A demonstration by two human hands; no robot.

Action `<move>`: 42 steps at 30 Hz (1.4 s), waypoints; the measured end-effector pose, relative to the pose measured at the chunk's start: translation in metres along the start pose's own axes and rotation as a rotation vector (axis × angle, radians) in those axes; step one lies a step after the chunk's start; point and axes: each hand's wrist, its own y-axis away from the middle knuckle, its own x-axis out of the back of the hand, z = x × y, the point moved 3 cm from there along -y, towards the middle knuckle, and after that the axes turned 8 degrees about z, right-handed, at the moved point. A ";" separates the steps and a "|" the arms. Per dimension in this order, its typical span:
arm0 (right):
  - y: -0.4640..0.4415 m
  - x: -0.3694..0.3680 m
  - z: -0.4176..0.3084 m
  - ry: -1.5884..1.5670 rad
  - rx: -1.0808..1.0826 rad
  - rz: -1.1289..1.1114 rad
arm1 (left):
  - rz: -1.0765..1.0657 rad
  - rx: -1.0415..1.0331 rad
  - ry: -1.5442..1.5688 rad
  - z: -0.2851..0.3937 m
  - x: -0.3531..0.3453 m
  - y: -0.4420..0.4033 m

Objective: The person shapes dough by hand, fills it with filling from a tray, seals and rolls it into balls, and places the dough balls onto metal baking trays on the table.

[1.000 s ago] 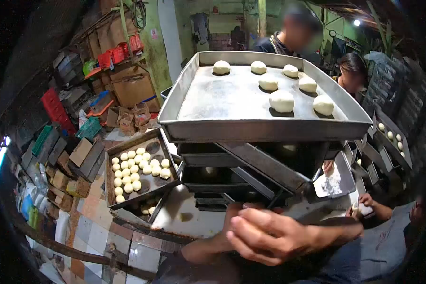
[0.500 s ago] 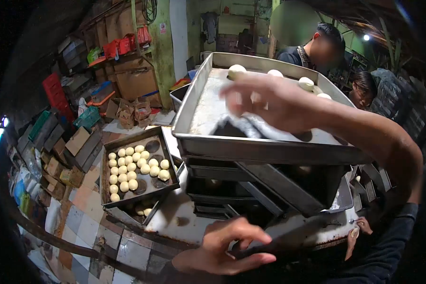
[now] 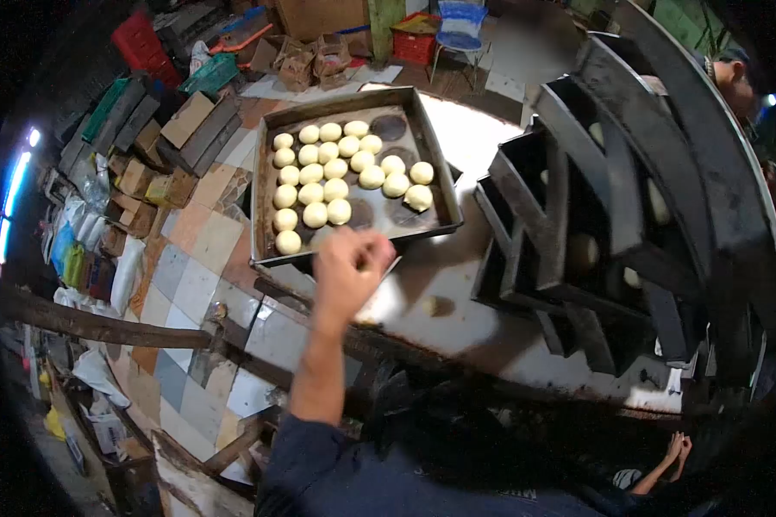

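My left hand (image 3: pixel 350 269) is at the front edge of a dark metal tray (image 3: pixel 442 185). Its fingers are curled together, and what they hold, if anything, cannot be made out. Pale round dough balls (image 3: pixel 310 172) sit in rows in that tray, mostly on its left side and middle. One dough ball (image 3: pixel 418 199) near the right wall looks uneven. Dark round marks show on the bare parts of the tray's bottom. My right hand is out of view.
Several deep metal trays (image 3: pixel 569 207) stand stacked crosswise on the right, some with dough balls inside. The white tabletop (image 3: pixel 491 345) runs between. Another person's hands (image 3: pixel 677 448) show at lower right. Boxes and crates (image 3: pixel 190 121) crowd the tiled floor at left.
The view has swung left and down. My left hand has moved from open beside the stack to the dough tray, fingers now curled. My right hand, earlier over the top tray, has left view.
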 end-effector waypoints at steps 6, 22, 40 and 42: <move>-0.034 0.133 -0.061 -1.776 -0.382 -0.308 | -0.281 -0.015 -0.704 -0.139 -0.006 -0.104; 0.071 0.264 -0.144 -2.060 -1.474 -0.783 | -0.009 -0.331 -0.211 0.065 -0.044 0.056; 0.308 0.331 -0.020 -1.269 -2.085 -0.529 | -0.855 -0.147 0.980 0.352 -0.245 0.395; 0.325 0.323 -0.034 -1.142 -1.987 -0.440 | -0.872 -0.361 0.903 0.350 -0.258 0.412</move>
